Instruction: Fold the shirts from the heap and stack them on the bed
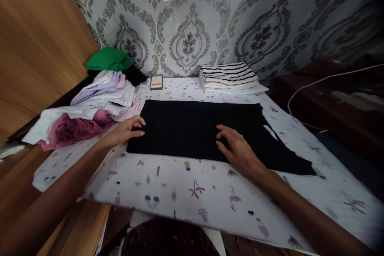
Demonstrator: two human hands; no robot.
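A black garment (180, 128) lies flat across the middle of the print-covered white tabletop (163, 210), its right end tapering towards the near side. The person's left hand (126, 131) is at the garment's left end, thumb and fingers a narrow gap apart, tips over the black fabric. The right hand (238, 148) is over it, right of the middle, fingers curled and thumb slightly apart; I can't tell how firmly the 2 hands press. To the left sits a loose clothes pile (111, 95), with a green cloth (108, 59) behind it. A folded striped stack (229, 75) rests near the patterned wall (189, 40).
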